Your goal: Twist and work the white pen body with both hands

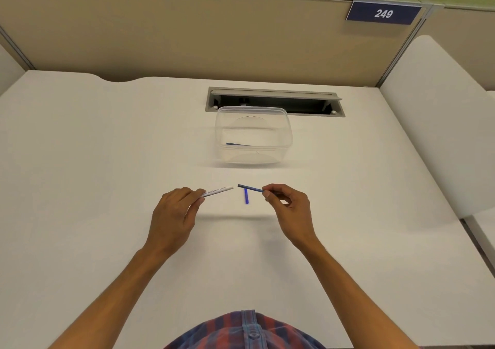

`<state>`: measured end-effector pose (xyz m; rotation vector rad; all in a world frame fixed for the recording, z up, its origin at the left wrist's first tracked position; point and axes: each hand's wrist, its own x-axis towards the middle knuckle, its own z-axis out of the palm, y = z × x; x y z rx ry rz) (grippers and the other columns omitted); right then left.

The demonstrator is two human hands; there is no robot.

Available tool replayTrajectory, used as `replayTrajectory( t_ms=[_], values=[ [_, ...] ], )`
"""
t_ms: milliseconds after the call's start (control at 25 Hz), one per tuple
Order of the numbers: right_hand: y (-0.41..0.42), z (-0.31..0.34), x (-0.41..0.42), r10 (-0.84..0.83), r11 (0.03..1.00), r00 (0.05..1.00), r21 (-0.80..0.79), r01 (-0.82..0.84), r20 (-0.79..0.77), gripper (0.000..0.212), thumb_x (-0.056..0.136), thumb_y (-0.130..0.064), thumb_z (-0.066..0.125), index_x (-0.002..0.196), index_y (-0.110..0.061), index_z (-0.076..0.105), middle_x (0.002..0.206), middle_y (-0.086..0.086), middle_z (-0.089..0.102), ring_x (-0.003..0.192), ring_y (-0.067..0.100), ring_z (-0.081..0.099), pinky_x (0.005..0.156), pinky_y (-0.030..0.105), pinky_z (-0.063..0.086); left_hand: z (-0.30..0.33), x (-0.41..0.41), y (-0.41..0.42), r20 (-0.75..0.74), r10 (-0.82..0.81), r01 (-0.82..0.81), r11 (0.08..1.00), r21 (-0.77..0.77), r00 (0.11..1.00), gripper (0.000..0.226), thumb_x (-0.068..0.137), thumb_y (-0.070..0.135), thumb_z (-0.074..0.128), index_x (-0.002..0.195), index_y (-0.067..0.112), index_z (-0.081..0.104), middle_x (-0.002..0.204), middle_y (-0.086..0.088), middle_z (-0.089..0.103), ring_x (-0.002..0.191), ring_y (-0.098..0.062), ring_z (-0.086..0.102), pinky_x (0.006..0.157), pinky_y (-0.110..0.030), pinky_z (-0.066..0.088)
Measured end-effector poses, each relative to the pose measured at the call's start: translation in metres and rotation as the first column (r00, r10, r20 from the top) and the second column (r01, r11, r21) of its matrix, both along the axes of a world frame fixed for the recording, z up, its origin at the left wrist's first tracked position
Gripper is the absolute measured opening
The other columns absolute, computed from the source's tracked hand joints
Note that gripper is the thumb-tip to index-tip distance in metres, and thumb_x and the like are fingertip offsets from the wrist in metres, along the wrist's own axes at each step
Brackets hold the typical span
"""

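My left hand (175,210) grips a white pen barrel (218,191) with small print on it, its open end pointing right. My right hand (288,205) pinches a thin blue refill (250,188) between thumb and forefinger, its tip aimed left at the barrel's end, a small gap between them. A short blue cap (246,196) lies on the white desk (80,188) just below that gap. Both hands hover a little above the desk surface.
A clear plastic container (253,134) stands behind the hands, with a dark blue piece inside at its left. Behind it is an open grey cable slot (276,102). A beige partition carries a blue sign reading 249 (383,13). A white divider (439,123) stands at right.
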<state>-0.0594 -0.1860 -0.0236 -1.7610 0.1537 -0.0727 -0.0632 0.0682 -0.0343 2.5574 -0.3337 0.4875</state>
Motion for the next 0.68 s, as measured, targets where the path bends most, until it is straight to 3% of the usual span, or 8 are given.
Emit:
replayTrajectory(
  t_ms=[240,680],
  values=[
    [0.002,0.005,-0.002,0.009,1.0,1.0,0.004,-0.009,0.011,0.01,0.092,-0.017,0.069,0.091,-0.025,0.076,0.089,-0.014,0.076,0.084,0.001,0.067,0.065,0.017,0.047,0.006,0.0,-0.006,0.011,-0.028,0.028,0.999,-0.016,1.0,0.033,0.096,0.03,0.043,0.109,0.013,0.068,0.085,0.002,0.064,0.076,-0.015,0.049,0.065,-0.026,0.038],
    [-0.002,0.012,-0.001,0.042,0.997,0.998,-0.073,-0.038,0.053,0.012,0.092,-0.016,0.067,0.091,-0.026,0.075,0.091,-0.02,0.074,0.087,0.001,0.065,0.06,0.012,0.043,0.009,0.0,-0.004,-0.006,-0.031,0.031,0.999,-0.041,0.999,0.025,0.094,0.022,0.051,0.11,0.013,0.068,0.087,0.001,0.064,0.074,-0.022,0.055,0.061,-0.032,0.045]
  ],
)
